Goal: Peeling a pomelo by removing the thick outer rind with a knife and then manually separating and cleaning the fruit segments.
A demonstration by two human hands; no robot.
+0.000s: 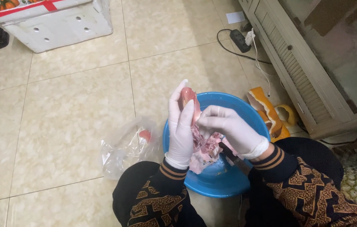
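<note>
Centrally, the gloved left hand (181,126) stands upright, its fingers (177,97) grasping a pink fruit segment (188,96) above the blue plastic basin (222,178). Touching it from the right, the gloved right hand (225,128) pinches the segment's pale membrane with clenched fingers (207,114). Pink peelings (205,149) lie heaped in the basin, a dark knife (234,157) resting across them beneath the right wrist. Left of the basin, on the tiled floor (69,109), lies a clear plastic bag (124,147) holding a pink piece. Orange rind pieces (269,113) lie to the right, beside a slatted cabinet (300,80). Far upper left stands a white perforated foam box (62,25) bearing a rectangular fruit-picture label with a red band (22,6). A black power strip (240,40) and a white paper slip (235,17) lie near the cabinet.
</note>
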